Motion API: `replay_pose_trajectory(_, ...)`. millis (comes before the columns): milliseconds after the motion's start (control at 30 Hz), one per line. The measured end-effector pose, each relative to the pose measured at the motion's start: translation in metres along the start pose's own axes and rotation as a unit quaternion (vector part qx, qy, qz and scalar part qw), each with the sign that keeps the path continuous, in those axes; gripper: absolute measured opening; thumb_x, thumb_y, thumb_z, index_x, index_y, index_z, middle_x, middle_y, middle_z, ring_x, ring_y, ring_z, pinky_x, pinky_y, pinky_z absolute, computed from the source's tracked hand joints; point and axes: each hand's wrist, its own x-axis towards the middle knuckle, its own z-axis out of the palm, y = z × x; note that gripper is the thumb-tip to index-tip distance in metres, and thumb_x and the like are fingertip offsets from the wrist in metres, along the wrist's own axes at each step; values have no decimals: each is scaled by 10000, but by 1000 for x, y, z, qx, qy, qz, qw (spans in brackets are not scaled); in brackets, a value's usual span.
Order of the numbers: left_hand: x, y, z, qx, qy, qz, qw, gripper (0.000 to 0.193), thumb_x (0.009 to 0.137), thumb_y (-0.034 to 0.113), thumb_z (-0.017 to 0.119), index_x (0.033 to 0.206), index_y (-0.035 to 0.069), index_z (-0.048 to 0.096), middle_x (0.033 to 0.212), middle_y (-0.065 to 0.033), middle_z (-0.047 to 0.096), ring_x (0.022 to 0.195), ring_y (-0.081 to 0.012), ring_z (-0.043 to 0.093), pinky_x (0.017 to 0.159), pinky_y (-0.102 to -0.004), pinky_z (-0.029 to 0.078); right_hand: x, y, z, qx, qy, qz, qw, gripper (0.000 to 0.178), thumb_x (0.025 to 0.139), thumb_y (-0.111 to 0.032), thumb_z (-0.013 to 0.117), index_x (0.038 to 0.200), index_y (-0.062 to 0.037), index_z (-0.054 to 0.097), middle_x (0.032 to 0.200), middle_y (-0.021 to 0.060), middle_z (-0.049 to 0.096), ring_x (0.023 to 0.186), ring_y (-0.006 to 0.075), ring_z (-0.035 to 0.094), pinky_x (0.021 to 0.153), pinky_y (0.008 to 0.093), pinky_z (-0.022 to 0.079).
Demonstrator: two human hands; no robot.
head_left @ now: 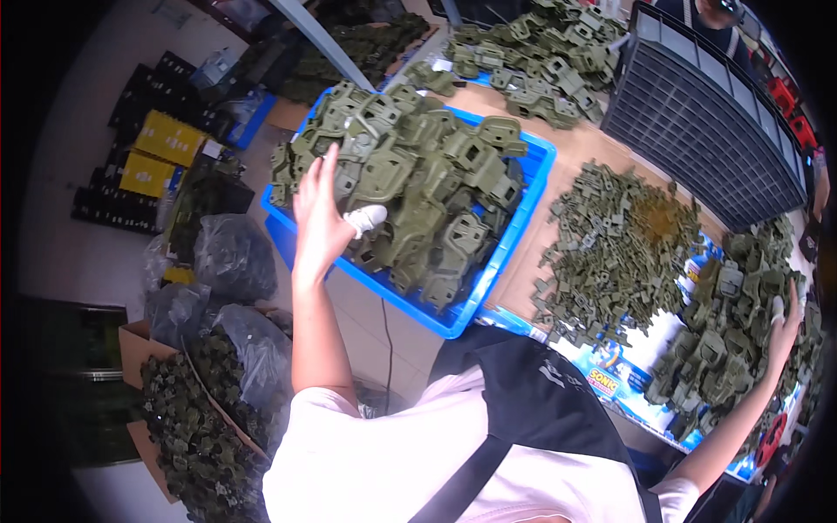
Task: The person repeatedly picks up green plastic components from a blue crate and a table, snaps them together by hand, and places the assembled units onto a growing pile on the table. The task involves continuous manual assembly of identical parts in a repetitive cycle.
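Observation:
My left hand (318, 218) is at the left side of a blue plastic bin (453, 324), its fingers stretched out over a heap of olive-green moulded plastic parts (392, 170). White wrapping covers its thumb. Nothing shows in its grasp, though I cannot tell whether the fingertips touch the parts. Far to the right, my right hand (787, 321) reaches over another pile of green moulded parts (719, 336) on the table. Its fingers are extended and apart from the thumb, which also has something white on it.
Small green pieces (610, 244) lie heaped on cardboard between bin and right pile. A dark grey crate (697, 122) stands on its side behind them. More green parts (536, 61) cover the far table. At lower left are clear plastic bags (235, 257) and a carton of dark parts (196, 427).

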Motion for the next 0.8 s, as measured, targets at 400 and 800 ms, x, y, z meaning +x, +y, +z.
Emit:
replay_pose_trajectory(400,16,-28,21,-137,-17,87,987,609,721,33,639,1293,145,460,1121,-87,510,1096,-250,444,960,-331,336,-77,-264,15,280,-233,-10,931,455,754,16,576,1199,-67,533,1198,180,541,1152,321,487,986,371,358)
replay_pose_trajectory(800,38,-8,44,-150,162,38,975,669,812,2,553,1396,165,272,955,-110,526,852,-209,538,773,-317,436,-61,-368,37,502,-321,-108,796,434,753,-24,588,1178,-97,540,1139,152,572,1059,324,541,922,368,417)
